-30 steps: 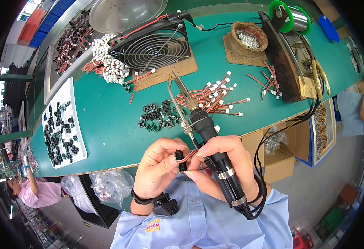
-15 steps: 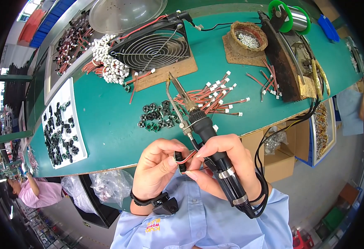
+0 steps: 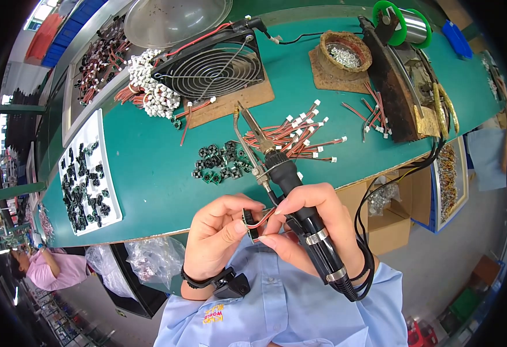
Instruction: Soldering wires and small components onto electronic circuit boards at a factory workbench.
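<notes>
Close to my chest, my left hand (image 3: 216, 234) pinches a small black component with a green circuit board (image 3: 249, 224) between thumb and fingers. Red, black and white wires (image 3: 263, 220) curve from it toward my right fingertips. My right hand (image 3: 329, 225) is closed around the black soldering iron (image 3: 285, 175), whose metal tip points away toward the fan; a thin solder feed tube (image 3: 246, 141) runs alongside. Right thumb and fingertips also come together at the wires. Beyond the iron lie several black-and-green components (image 3: 221, 162) and a spread of wires with white connectors (image 3: 294, 133).
A fan (image 3: 216, 69) stands on a brown board at the back. Right of it are a round solder-pellet dish (image 3: 324, 55), a dark metal stand (image 3: 389, 87) and a green solder spool (image 3: 386, 14). A white sheet (image 3: 111, 199) with components lies left. A co-worker in pink (image 3: 54, 269) is far left.
The component in my left hand has tilted slightly, showing more of its green board. The soldering iron has shifted a little. At the far left, the co-worker's arm has moved.
</notes>
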Demonstrator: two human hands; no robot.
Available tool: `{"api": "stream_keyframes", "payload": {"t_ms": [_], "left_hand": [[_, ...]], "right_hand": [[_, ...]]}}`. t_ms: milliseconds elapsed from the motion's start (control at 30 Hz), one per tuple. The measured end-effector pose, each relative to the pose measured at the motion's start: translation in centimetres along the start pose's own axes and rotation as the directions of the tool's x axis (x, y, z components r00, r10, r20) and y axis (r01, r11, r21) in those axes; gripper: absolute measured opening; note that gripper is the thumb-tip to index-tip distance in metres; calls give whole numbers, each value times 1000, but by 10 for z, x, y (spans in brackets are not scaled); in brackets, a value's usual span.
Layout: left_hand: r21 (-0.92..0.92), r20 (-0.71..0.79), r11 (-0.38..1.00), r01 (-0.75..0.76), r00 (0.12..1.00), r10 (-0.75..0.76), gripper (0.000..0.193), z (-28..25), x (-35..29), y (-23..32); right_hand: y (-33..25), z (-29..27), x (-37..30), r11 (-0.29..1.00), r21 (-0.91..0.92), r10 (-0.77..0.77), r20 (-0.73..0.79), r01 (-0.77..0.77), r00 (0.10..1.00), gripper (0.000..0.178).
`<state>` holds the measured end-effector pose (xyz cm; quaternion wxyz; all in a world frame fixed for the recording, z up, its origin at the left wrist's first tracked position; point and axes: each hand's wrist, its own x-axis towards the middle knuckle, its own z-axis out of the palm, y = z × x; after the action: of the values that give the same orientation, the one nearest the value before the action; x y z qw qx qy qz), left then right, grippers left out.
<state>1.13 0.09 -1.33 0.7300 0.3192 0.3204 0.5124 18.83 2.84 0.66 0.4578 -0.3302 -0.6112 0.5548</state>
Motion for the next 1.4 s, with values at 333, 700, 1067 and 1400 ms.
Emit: {"api": "stream_keyframes", "payload": {"t_ms": [333,700,1067,1400], "left_hand": [[25,24,999,-23,999,22,22,1,-1,4],[167,-33,984,-69,997,75,13,15,5,6],[313,-293,933,-178,916,273,7,1,13,5],[385,-250,901,-200,917,310,8,-3,9,1]], "right_hand": [[-4,-5,3,997,-66,-26,32,28,999,43],[0,-4,-5,960,-277,-7,-204,-51,979,39],[5,-34,-49,642,-685,-342,144,343,929,54],[7,-28,-50,683,-623,-326,209,382,922,42]]}}
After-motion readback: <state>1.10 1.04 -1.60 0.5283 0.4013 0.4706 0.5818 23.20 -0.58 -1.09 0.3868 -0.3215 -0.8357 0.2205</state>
